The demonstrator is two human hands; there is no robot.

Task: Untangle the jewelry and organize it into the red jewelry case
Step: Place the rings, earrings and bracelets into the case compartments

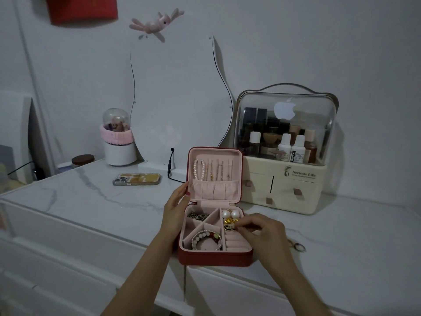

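Head view: red jewelry case (214, 257) open on worktop (95, 201); left hand (176, 201) steadied lid, fingers straight. Right hand (262, 231) fingers pinched, seemingly on gold earring (230, 222) over upper-right compartment. Next: seat, release gently.

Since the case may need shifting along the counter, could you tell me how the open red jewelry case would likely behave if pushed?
The red jewelry case would probably slide easily, as the marble-look counter appears smooth. Its upright lid might wobble or swing shut; the left hand touches its edge, perhaps steadying it. Loose pearl earrings inside could roll.
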